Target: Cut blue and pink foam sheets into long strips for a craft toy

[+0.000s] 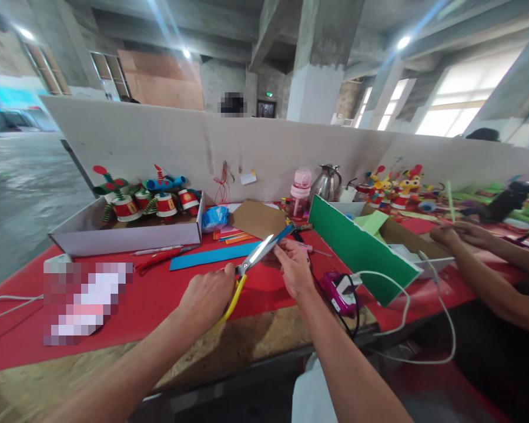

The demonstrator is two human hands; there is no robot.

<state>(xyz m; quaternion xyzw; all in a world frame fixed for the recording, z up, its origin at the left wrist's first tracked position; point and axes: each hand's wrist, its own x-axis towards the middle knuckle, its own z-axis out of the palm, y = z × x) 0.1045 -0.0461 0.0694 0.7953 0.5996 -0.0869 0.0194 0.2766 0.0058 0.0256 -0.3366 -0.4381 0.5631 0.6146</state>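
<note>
Scissors (256, 254) gripped in left hand (208, 295) | right hand (296, 270) pinching blue paper (284, 232) | white box (134, 239): cup figures (126, 209)

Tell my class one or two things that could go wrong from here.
The scissors in the left hand could nick the right hand, since their blades lie close to its fingertips at the blue piece.

The white cable, looping past the front edge of the table, might get snagged and tug at the purple power socket.

no readable text, cup labels (131, 207) too small, green sign (269, 94) blurred
</note>
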